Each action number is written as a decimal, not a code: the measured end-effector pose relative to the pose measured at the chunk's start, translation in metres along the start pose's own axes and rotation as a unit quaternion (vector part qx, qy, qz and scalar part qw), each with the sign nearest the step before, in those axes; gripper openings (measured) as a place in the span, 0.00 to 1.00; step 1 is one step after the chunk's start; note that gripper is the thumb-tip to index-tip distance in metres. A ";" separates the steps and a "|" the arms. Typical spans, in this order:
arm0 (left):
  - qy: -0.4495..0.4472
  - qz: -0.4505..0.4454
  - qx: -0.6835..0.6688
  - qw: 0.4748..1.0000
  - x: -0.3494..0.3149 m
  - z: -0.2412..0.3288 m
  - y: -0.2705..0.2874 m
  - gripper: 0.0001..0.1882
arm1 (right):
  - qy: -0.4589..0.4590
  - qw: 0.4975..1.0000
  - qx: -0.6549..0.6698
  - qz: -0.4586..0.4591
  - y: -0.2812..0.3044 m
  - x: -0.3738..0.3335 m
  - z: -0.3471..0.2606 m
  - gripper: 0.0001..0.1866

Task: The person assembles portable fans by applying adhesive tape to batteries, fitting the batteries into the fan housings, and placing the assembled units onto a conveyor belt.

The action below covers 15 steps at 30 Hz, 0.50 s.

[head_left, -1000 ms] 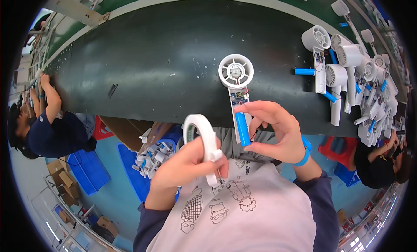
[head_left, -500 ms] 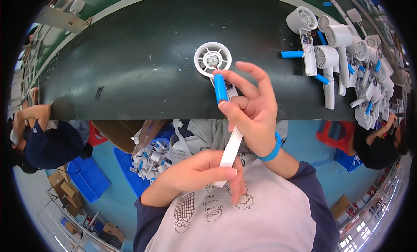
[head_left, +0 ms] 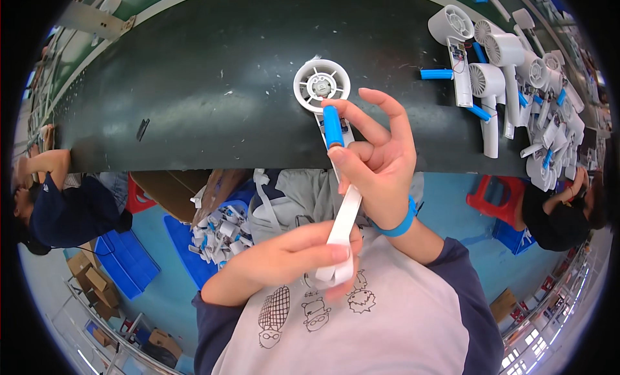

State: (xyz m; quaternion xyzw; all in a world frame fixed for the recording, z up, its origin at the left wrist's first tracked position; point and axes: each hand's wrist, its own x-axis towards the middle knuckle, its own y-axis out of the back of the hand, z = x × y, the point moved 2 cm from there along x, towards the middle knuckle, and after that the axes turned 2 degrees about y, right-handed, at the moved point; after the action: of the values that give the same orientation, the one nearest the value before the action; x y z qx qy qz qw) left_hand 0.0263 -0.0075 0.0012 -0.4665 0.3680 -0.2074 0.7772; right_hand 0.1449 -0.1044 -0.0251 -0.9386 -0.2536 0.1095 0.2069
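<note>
Between the thumb and index fingertip of my right hand [head_left: 386,171] is a blue cylindrical battery [head_left: 332,125], its other fingers spread. Behind the battery, a white handheld fan [head_left: 299,84] lies at the table's near edge, its open handle showing a circuit board and partly covered by the battery and hand. My left hand [head_left: 278,257] pinches a long white strip [head_left: 345,220], which looks like tape, in front of my shirt. The strip runs up to the right hand, where its upper end is hidden by the fingers; its lower part curls below the left thumb.
Many white fan bodies [head_left: 485,81] with blue batteries are heaped on the dark table [head_left: 213,65] at the right. A small black piece [head_left: 143,129] lies at the left. Below the edge stands a blue bin [head_left: 187,242] of parts. People sit on both sides.
The strip's lower end now curls into a loop under my left thumb. The battery has turned slightly more upright, still in my right hand. The whole view has shifted a little.
</note>
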 end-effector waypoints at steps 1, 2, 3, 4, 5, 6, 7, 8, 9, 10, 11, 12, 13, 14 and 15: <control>-0.002 0.003 -0.002 1.000 -0.003 -0.004 0.001 0.14 | 0.000 1.000 -0.003 -0.008 0.002 0.001 -0.001 0.33; -0.048 -0.034 0.025 0.998 -0.005 -0.007 0.002 0.12 | -0.001 1.000 -0.005 -0.015 0.006 0.002 -0.001 0.32; -0.095 -0.070 0.052 0.992 -0.009 -0.009 0.001 0.11 | -0.003 1.000 -0.003 -0.019 0.009 0.002 -0.005 0.32; -0.091 -0.056 0.080 0.991 -0.015 -0.007 0.001 0.08 | -0.016 0.998 -0.029 -0.045 0.014 0.001 -0.009 0.34; -0.090 -0.054 0.077 0.991 -0.016 -0.008 -0.001 0.08 | -0.028 0.996 -0.055 -0.071 0.020 0.001 -0.012 0.35; -0.094 0.034 0.163 0.982 -0.017 -0.009 -0.001 0.08 | -0.026 0.988 -0.095 -0.121 0.026 -0.003 -0.012 0.36; -0.095 0.122 0.247 0.957 -0.017 -0.008 -0.001 0.08 | -0.030 0.988 -0.094 -0.121 0.029 -0.005 -0.015 0.36; -0.066 0.181 0.259 0.946 -0.015 -0.006 -0.001 0.13 | -0.040 0.973 -0.142 -0.177 0.028 -0.007 -0.018 0.36; -0.067 0.185 0.256 0.946 -0.013 -0.007 0.001 0.13 | -0.048 0.952 -0.187 -0.236 0.027 -0.009 -0.020 0.36; -0.074 0.196 0.279 0.937 -0.010 -0.010 0.006 0.15 | -0.049 0.945 -0.198 -0.254 0.029 -0.010 -0.019 0.37; -0.081 0.206 0.302 0.927 -0.008 -0.010 0.008 0.17 | -0.051 0.945 -0.196 -0.258 0.031 -0.011 -0.018 0.37; -0.088 0.214 0.307 0.923 -0.007 -0.009 0.008 0.18 | -0.049 0.940 -0.198 -0.274 0.033 -0.012 -0.016 0.37; -0.088 0.215 0.305 0.924 -0.006 -0.009 0.009 0.18 | -0.046 0.935 -0.200 -0.290 0.034 -0.013 -0.015 0.38; -0.089 0.219 0.310 0.921 -0.006 -0.008 0.010 0.17 | -0.046 0.929 -0.203 -0.305 0.033 -0.012 -0.015 0.39; -0.089 0.221 0.316 0.918 -0.005 -0.006 0.010 0.17 | -0.046 0.929 -0.204 -0.304 0.033 -0.012 -0.015 0.39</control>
State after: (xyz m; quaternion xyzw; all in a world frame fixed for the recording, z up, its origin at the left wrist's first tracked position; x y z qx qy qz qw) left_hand 0.0181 -0.0031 -0.0080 -0.1198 0.3066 -0.0932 0.9397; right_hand 0.1535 -0.1414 -0.0254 -0.8323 -0.5530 0.0305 0.0227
